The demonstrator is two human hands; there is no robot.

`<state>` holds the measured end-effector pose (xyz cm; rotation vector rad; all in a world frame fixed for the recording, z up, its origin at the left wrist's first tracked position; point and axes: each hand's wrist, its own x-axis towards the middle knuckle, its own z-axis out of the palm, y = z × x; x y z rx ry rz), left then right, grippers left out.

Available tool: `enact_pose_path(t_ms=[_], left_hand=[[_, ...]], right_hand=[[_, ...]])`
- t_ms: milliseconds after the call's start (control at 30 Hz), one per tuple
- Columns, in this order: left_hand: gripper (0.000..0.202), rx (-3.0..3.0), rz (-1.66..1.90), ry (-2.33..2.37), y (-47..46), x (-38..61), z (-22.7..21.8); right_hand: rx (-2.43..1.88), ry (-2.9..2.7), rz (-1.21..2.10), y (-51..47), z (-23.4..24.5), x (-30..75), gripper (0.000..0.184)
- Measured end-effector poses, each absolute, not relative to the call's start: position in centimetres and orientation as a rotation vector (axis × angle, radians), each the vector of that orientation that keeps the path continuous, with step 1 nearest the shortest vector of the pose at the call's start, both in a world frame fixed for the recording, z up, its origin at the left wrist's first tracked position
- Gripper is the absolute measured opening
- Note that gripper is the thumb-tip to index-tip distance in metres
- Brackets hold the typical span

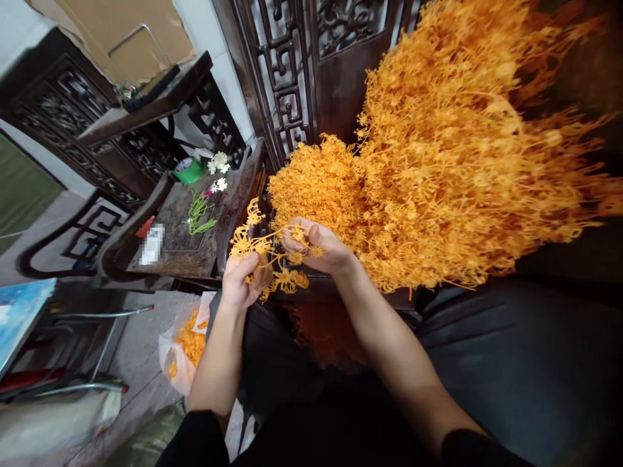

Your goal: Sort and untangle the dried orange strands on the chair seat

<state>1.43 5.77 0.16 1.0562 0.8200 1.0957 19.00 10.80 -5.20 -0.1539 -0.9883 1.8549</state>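
Observation:
Orange-yellow plastic flower sprigs (263, 246) with thin stems stretch between my two hands. My left hand (239, 282) is closed on them, thumb pressed on top. My right hand (324, 246) curls its fingers around the other end of the stems; parts of the sprigs hide behind those fingers. Just beyond my right hand lies a big heap of the same orange flower sprigs (438, 168), piled on a dark wooden seat and reaching up to the right. Both hands are above the seat's front edge, close to my lap.
At left, a carved dark wooden table (182, 243) holds a green tape roll (189, 170), white flowers (219, 162) and green stems (199, 214). A plastic bag (178, 357) with orange pieces sits on the floor. A folding stool (97, 347) stands further left.

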Motion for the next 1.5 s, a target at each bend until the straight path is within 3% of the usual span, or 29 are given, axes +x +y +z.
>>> enact_pose_path(t_ms=[167, 300, 467, 833, 900, 1000, 1167, 1333, 1500], left_hand=[[0.064, 1.038, 1.105, 0.82, 5.7, 1.2, -0.2], [0.065, 1.054, 1.101, 0.814, 5.6, 1.1, -0.2], [0.063, 1.019, 1.096, 0.818, 5.8, 1.2, -0.2], [0.063, 1.061, 1.287, 0.96, 5.8, 1.1, -0.8], [0.062, 1.093, 1.335, 0.942, 5.6, 1.1, -0.5], [0.063, 1.147, 1.35, 0.918, 5.4, 1.0, -0.1], [0.061, 1.177, 1.418, 0.968, 5.5, 1.6, -0.4], [0.06, 1.171, 1.541, 0.988, 5.9, 2.6, -1.0], [0.063, 1.191, 1.608, 0.957, 5.8, 2.9, -0.6]], right_hand=[[-0.236, -0.712, 1.843, 11.0, -4.9, 18.6, 0.047], [-0.301, -0.667, 1.881, 11.2, -5.3, 18.9, 0.027], [-0.164, -0.845, 2.041, 10.5, -5.6, 18.7, 0.056], [-0.327, -1.05, 1.878, 9.4, -4.0, 19.0, 0.035], [-0.423, -1.329, 1.77, 9.2, -3.8, 19.7, 0.032], [-0.796, -1.7, 1.291, 9.0, -4.4, 20.3, 0.019], [-1.27, -1.702, 0.666, 10.0, -6.8, 20.2, 0.024], [-1.297, -1.414, 0.506, 11.5, -6.9, 19.6, 0.017], [-1.236, -1.202, 0.634, 12.9, -6.6, 18.9, 0.011]])
